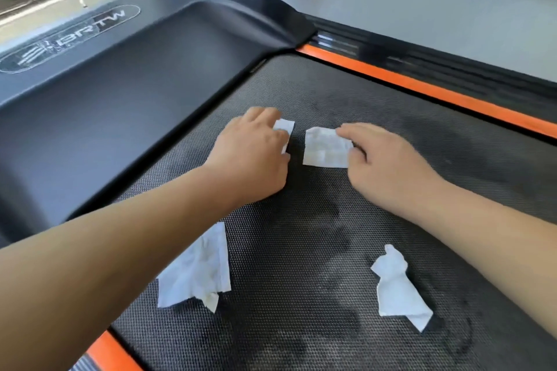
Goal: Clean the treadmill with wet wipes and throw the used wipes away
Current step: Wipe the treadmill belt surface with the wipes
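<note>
loose wipes (196, 268) on belt (301, 235) | left hand (253, 153), right hand (388, 159) each hold wipe (325, 147)

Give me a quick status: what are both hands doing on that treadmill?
Left hand holds left wipe on belt; right hand holds right wipe. Near-left wipe, near-right wipe lie loose. Nothing blocking.

Open belt (301, 250) lies between left loose wipe (199, 274) and right loose wipe (394, 289); motor cover (135, 93) seemingly rises ahead.
</note>
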`<action>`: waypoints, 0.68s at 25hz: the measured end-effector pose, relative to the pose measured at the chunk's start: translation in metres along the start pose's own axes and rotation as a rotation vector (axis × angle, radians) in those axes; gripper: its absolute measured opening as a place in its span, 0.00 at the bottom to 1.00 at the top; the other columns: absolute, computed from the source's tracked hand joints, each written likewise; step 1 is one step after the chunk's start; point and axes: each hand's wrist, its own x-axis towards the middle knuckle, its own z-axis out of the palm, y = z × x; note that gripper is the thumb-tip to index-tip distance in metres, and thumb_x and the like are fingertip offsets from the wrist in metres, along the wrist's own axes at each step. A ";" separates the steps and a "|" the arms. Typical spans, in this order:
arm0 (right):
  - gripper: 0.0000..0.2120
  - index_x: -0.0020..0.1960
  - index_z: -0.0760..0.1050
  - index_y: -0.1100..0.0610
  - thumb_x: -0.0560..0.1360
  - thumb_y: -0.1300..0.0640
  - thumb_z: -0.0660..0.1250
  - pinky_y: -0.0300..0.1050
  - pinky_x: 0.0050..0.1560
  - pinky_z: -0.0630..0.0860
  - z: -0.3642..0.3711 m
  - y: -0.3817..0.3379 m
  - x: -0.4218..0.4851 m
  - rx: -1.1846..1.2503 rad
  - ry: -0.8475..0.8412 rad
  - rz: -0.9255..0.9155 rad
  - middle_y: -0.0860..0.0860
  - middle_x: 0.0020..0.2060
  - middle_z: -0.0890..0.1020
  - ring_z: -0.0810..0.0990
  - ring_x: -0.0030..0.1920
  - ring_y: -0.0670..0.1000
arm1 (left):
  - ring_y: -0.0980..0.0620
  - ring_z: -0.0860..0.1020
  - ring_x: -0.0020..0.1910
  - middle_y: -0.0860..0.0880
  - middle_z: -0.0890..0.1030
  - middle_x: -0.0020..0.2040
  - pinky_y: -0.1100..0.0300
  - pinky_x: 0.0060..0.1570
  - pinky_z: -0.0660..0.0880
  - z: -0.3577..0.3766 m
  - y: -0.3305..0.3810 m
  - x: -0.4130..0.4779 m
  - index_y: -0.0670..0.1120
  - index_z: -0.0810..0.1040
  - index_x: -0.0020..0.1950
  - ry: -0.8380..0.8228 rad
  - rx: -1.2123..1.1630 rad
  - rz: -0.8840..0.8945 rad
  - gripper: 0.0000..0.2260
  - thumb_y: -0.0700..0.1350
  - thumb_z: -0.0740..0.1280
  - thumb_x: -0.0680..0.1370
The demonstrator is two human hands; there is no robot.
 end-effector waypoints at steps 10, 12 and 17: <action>0.26 0.71 0.71 0.44 0.74 0.58 0.60 0.55 0.64 0.74 -0.021 0.001 0.008 -0.191 -0.283 0.088 0.45 0.67 0.74 0.74 0.65 0.55 | 0.48 0.76 0.52 0.50 0.79 0.51 0.52 0.56 0.74 0.019 0.056 0.027 0.49 0.82 0.53 -0.067 -0.465 -0.015 0.05 0.47 0.69 0.78; 0.24 0.66 0.74 0.43 0.71 0.53 0.58 0.57 0.58 0.76 -0.021 -0.007 0.017 -0.303 -0.377 0.088 0.44 0.63 0.71 0.75 0.59 0.56 | 0.50 0.79 0.49 0.53 0.81 0.46 0.54 0.51 0.77 0.017 0.054 0.022 0.51 0.81 0.49 -0.106 -0.541 -0.065 0.01 0.46 0.70 0.78; 0.22 0.66 0.73 0.42 0.74 0.56 0.58 0.58 0.54 0.77 -0.023 -0.007 0.019 -0.371 -0.433 0.108 0.44 0.58 0.70 0.75 0.54 0.55 | 0.51 0.77 0.46 0.56 0.78 0.42 0.54 0.49 0.76 0.001 0.056 -0.006 0.51 0.79 0.46 -0.164 -0.542 0.007 0.01 0.45 0.70 0.77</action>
